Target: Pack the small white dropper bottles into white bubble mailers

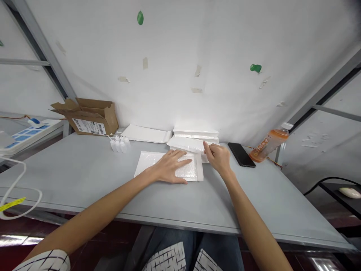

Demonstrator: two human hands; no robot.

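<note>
My left hand [172,166] lies with fingers spread on a white bubble mailer [146,160] that rests flat on the grey table. The mailer's bubbled surface and its flap strip show at the right end. My right hand [217,155] is closed on the right edge of a second white bubble mailer [184,143], whose near side is tilted up. Behind it is a stack of white bubble mailers [196,130]. Another white mailer [146,133] lies flat to the left of that stack.
Several small white squeeze bottles [120,144] stand by an open cardboard box [93,117] at the back left. To the right are a black phone [241,154] and an orange drink bottle [270,143], leaning. A white cable [21,180] loops over the left edge.
</note>
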